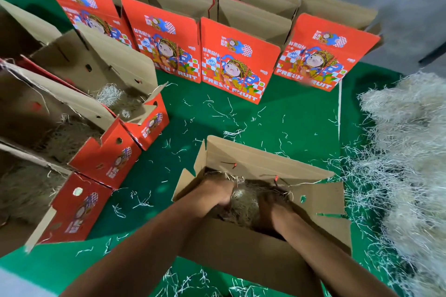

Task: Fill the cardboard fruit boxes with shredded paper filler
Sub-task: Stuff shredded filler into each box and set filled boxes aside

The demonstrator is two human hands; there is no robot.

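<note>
Both hands are down inside the open box (263, 202) at bottom centre, flaps splayed outward. Left hand (218, 194) and right hand (270, 210) press into the shredded paper (243, 202) in it; fingers are buried, so curl can't be read. Green mat (277, 118) has open room ahead of the box, only loose strands. Filled boxes (79, 137) sit to the left, upright red boxes (231, 60) in rows behind, the big paper pile (407, 152) hard against the right edge.
</note>
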